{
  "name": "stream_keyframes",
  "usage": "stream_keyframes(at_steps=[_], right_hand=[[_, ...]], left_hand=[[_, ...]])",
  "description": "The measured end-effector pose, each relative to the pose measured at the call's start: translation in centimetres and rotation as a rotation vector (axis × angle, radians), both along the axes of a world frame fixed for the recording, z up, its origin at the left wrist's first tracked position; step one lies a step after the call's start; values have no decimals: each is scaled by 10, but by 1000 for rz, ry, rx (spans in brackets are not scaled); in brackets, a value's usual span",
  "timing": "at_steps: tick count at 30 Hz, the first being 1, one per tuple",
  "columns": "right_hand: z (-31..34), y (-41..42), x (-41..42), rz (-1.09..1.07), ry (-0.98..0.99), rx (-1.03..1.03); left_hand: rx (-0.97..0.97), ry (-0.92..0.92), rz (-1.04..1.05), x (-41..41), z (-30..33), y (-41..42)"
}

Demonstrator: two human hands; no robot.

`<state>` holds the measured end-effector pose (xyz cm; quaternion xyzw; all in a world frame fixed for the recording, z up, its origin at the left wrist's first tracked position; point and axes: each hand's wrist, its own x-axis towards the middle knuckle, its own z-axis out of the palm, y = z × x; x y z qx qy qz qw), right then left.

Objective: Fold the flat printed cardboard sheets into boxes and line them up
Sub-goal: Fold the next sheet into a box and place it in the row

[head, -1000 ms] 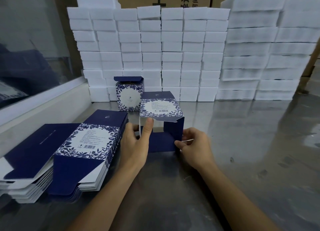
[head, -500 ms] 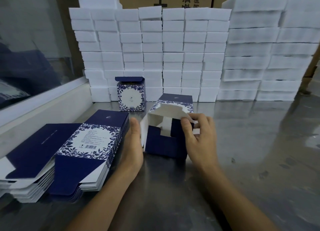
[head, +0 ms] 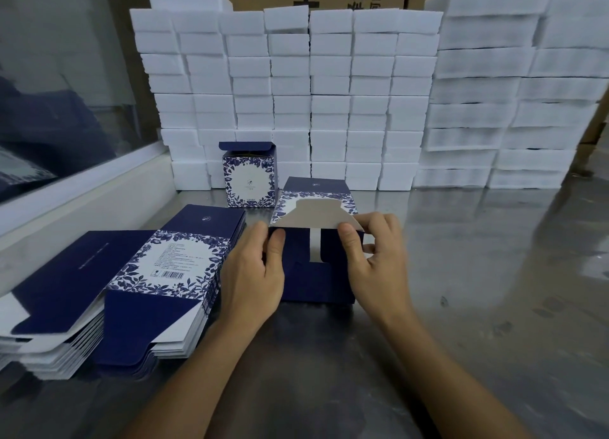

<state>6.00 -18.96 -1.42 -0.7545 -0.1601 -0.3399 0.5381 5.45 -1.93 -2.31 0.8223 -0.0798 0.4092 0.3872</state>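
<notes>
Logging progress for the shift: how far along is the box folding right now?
Done: one folded box stands by the white foam blocks, its top flap up. In hand: the left hand steadies a second box while the right hand pinches its end flap. Left: two thick stacks of flat sheets.

The right part of the tabletop (head: 494, 274) is bare metal, so a hand can move there. At the back, a tall wall of white foam blocks (head: 329, 92) shuts the way from side to side. On the left, 2 stacks of flat sheets (head: 158, 283) fill the room up to a white ledge (head: 82, 201). A folded box (head: 249, 178) stands just in front of the foam. Between it and the box being folded (head: 316, 241) is only a thin gap.
</notes>
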Motion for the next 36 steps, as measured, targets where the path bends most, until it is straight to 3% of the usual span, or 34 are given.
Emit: stream_keyframes(at_steps=[14,19,25,27,32,36], right_hand=[[-5,-4,8,13,64,63],[-5,-5,9,3,73,80],[-5,-5,9,13,122,100],[-3,-5,8,27,136,154],[1,-6,4,114,168,336],[-1,-5,6,59,151,212]], left_hand=[[204,164,-116,7,-7,13],[342,452,-151,10,-10,20],[428,512,-130,12,-11,22],[333,517,-159,10,-11,22],[-192,356,-274,0,-1,11],[-293,187,-378,-2,2,6]])
